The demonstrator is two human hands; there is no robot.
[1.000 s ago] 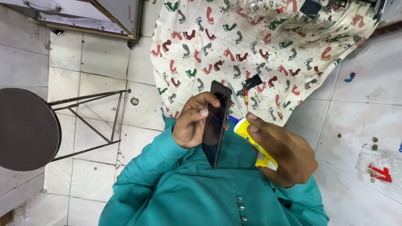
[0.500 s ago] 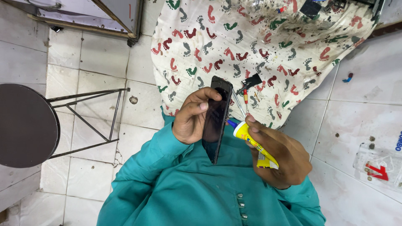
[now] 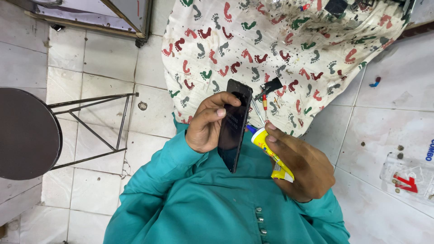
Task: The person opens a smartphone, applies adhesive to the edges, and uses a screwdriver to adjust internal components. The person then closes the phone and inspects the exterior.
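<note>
Left hand (image 3: pixel 205 124) clasps a dark phone (image 3: pixel 233 124) edge-on, its long axis running from the patterned cloth (image 3: pixel 280 40) down toward the teal shirt (image 3: pixel 203 203), while just right of the phone the right hand (image 3: pixel 300 165) grips a yellow glue tube (image 3: pixel 270 151), nozzle pointing up-left at the phone's edge.

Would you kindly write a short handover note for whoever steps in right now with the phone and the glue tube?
Left hand: holds the black phone on edge, fingers curled over its upper end.
Right hand: grips the yellow glue tube, its blue nozzle right at the phone's right edge.
Nearby: footprint-patterned cloth ahead, with a red-handled tool and small black part on it; round stool to the left.
Done: tube brought to the phone's edge.
Left: whether any glue is out cannot be seen; check the edge.
</note>
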